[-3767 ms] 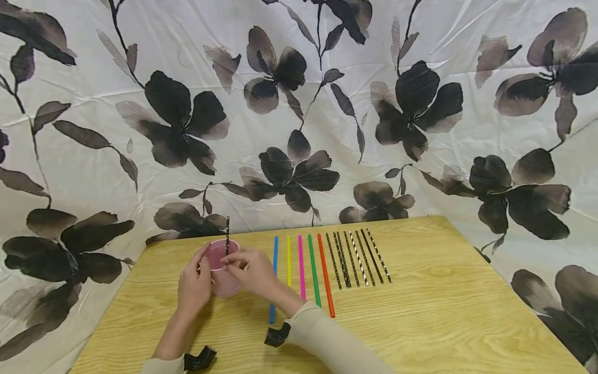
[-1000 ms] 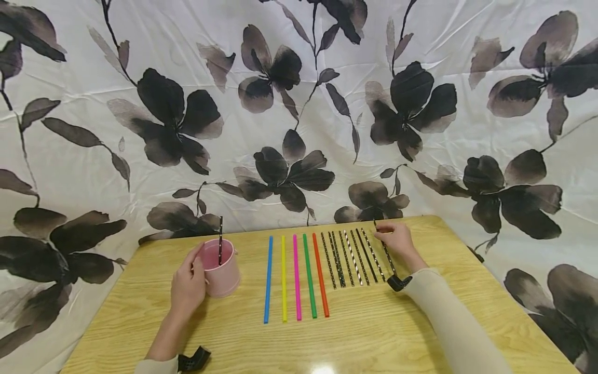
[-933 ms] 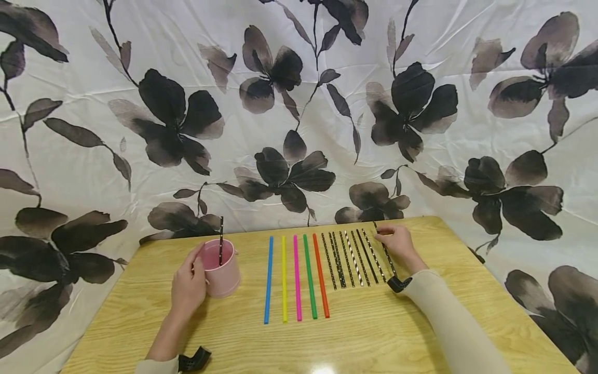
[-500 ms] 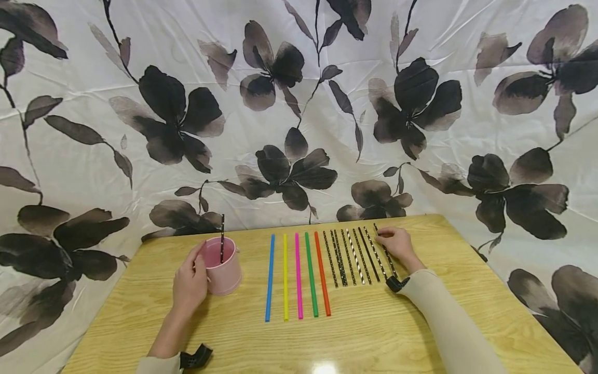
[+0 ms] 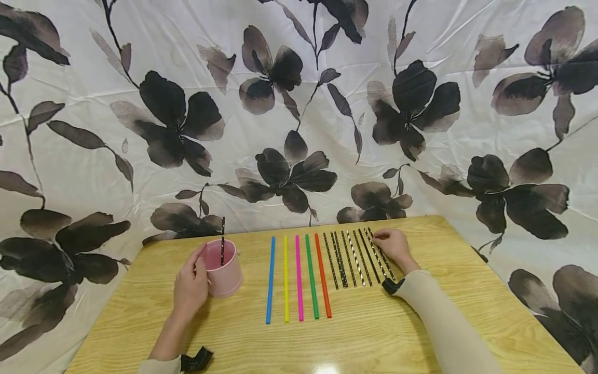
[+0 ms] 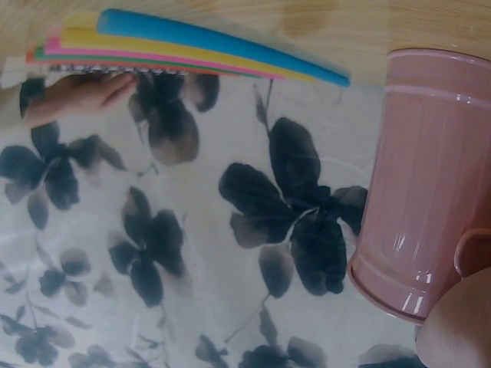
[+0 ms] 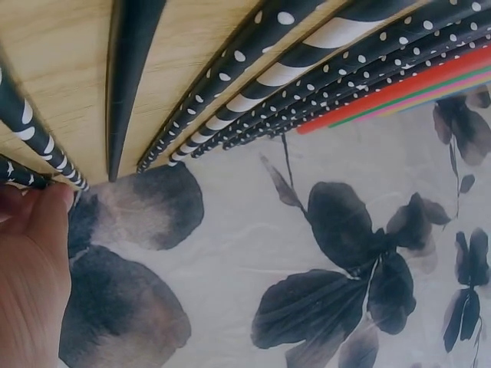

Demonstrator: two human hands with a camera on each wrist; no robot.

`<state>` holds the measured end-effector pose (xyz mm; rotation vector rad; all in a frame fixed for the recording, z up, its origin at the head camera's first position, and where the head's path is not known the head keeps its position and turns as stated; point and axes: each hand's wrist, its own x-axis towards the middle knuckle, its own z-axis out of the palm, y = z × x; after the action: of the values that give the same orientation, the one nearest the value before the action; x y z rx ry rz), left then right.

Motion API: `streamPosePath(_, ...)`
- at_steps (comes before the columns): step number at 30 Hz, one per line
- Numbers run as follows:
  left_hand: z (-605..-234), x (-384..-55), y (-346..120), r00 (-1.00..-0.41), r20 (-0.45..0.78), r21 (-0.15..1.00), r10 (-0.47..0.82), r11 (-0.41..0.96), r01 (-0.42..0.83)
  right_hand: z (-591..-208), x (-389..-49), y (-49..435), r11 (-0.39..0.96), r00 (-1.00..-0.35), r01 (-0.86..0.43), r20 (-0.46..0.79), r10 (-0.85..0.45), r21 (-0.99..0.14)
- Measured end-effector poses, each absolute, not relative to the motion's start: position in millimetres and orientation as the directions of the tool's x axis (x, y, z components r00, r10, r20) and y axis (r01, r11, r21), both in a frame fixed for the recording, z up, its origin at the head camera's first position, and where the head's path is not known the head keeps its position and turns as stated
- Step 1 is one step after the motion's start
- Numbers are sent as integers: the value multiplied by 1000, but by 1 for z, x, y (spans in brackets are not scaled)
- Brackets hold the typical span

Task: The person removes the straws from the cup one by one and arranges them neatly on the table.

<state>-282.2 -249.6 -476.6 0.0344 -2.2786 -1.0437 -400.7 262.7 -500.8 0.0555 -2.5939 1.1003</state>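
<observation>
My left hand grips the left side of a small pink pail, which stands upright at the table's left. One black patterned straw stands in the pail, its upper part above the rim. At the far right of a row of black patterned straws, my right hand pinches the upper end of a black straw with white stars. This straw lies close beside a black straw with white marks. In the left wrist view the pail's wall fills the right side.
Between the pail and the black straws lie blue, yellow, pink, green and red straws, roughly parallel. A floral cloth hangs behind the wooden table.
My right hand has gone from the pail to the right end of the row. Over the last second it has shifted the end straw left, closer to its neighbour. My left hand stays at the pail.
</observation>
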Motion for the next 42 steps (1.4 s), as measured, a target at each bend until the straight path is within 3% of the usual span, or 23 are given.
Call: streamPosePath(42,-475,-278,-247,-808,520,700,-277,681,217,-505,-400,260,702,-937,-123,315,151,-702)
